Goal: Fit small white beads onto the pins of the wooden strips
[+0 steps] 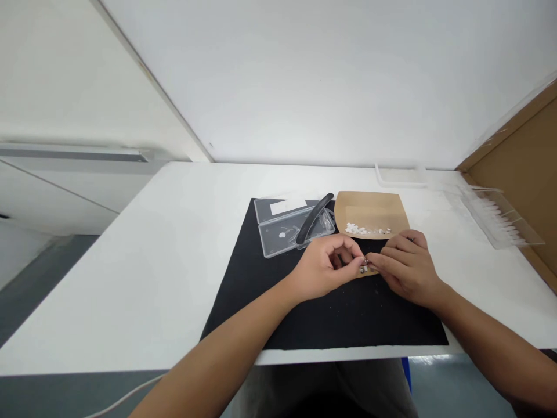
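Note:
My left hand [328, 264] is closed, thumb and forefinger pinched at a tiny dark, shiny piece [365, 262] too small to name. My right hand [407, 267] meets it from the right with bent fingers, its fingertips against the same spot; what they grip is mostly hidden. Under the fingertips a small brown tray [362, 274] shows in part, with little shiny and white bits in it. Just beyond both hands stands a larger brown paper tray [369, 200] holding many small white pieces [354, 229].
An open clear plastic box [270, 247] with small clear pieces lies behind my left hand, a black curved file [314, 219] across it. All rest on a black mat [331, 319]. A clear rack [496, 217] stands at right, by a brown board [522, 157].

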Tool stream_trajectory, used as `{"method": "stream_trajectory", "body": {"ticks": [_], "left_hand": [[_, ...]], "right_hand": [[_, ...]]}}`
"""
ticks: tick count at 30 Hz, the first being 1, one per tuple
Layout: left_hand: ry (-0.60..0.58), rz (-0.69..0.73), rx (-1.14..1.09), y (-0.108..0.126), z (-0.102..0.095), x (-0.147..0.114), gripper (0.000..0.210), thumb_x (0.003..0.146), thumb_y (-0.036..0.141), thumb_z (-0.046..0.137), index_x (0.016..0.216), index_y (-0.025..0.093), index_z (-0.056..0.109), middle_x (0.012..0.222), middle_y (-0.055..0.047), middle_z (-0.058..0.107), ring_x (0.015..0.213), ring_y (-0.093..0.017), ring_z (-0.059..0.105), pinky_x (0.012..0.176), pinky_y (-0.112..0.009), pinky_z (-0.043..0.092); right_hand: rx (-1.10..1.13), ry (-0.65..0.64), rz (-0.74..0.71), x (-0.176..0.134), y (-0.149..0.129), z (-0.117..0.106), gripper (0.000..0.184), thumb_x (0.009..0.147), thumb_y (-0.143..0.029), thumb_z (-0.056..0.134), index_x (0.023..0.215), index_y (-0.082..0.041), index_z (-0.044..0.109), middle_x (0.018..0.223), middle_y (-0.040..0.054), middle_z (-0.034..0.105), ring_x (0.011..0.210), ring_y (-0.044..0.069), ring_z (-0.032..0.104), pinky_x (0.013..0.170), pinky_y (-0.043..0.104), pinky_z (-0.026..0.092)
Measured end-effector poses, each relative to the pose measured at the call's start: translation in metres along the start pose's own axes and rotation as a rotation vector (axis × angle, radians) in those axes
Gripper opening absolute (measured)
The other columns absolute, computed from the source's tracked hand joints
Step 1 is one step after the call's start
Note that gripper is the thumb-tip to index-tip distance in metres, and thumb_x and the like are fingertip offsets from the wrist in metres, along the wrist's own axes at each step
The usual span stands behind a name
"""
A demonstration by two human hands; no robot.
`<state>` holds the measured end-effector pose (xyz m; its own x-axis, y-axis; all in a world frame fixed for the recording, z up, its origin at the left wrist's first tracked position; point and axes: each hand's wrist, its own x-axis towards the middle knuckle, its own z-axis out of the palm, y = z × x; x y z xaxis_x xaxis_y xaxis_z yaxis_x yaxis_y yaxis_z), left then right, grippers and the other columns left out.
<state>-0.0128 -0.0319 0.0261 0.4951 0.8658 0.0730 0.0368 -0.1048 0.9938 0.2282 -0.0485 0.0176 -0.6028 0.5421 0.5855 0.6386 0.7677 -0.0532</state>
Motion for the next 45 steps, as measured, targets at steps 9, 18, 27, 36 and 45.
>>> {"method": "stream_trajectory", "body": {"ticks": [9, 18, 27, 36, 45], "left_hand": [[0.135, 0.105, 0.18, -0.004, 0.004, 0.001, 0.008, 0.084, 0.023, 0.074, 0.083, 0.016, 0.072, 0.073, -0.001, 0.069, 0.063, -0.009, 0.061, 0.055, -0.017, 0.047], [0.144, -0.017, 0.006, -0.004, 0.006, 0.001, 0.013, 0.084, 0.025, 0.076, 0.084, 0.014, 0.069, 0.065, 0.001, 0.064, 0.052, -0.006, 0.055, 0.048, -0.016, 0.04], [0.246, -0.023, -0.161, -0.009, -0.006, 0.008, 0.021, 0.083, 0.03, 0.077, 0.09, 0.015, 0.063, 0.085, -0.005, 0.073, 0.053, -0.009, 0.064, 0.041, -0.016, 0.045], [0.267, 0.08, 0.07, -0.013, -0.005, 0.009, 0.015, 0.085, 0.029, 0.076, 0.09, 0.015, 0.072, 0.068, -0.001, 0.068, 0.056, -0.01, 0.064, 0.047, -0.017, 0.042], [0.304, 0.09, 0.096, -0.019, -0.006, 0.009, 0.019, 0.099, 0.036, 0.065, 0.097, 0.017, 0.062, 0.072, 0.003, 0.062, 0.051, -0.006, 0.055, 0.047, -0.018, 0.045]], "right_hand": [[-0.093, -0.01, -0.047, 0.002, -0.001, -0.001, 0.024, 0.098, -0.008, 0.065, 0.116, -0.024, 0.067, 0.077, -0.0027, 0.071, 0.081, 0.019, 0.06, 0.092, 0.041, 0.037], [-0.071, -0.009, -0.024, 0.001, -0.001, -0.001, 0.023, 0.1, -0.01, 0.065, 0.117, -0.025, 0.068, 0.077, -0.0029, 0.071, 0.082, 0.018, 0.059, 0.093, 0.041, 0.036], [0.008, 0.019, -0.031, 0.0, -0.001, -0.002, 0.023, 0.099, -0.008, 0.065, 0.114, -0.024, 0.068, 0.077, -0.0029, 0.071, 0.08, 0.017, 0.061, 0.091, 0.04, 0.038], [0.053, 0.038, 0.001, 0.0, -0.001, -0.003, 0.021, 0.1, -0.01, 0.066, 0.116, -0.023, 0.067, 0.08, -0.002, 0.072, 0.079, 0.017, 0.061, 0.093, 0.041, 0.038], [0.088, 0.047, 0.016, 0.001, -0.001, -0.002, 0.017, 0.1, -0.012, 0.066, 0.114, -0.022, 0.067, 0.082, -0.0018, 0.072, 0.078, 0.017, 0.062, 0.092, 0.04, 0.039]]}}
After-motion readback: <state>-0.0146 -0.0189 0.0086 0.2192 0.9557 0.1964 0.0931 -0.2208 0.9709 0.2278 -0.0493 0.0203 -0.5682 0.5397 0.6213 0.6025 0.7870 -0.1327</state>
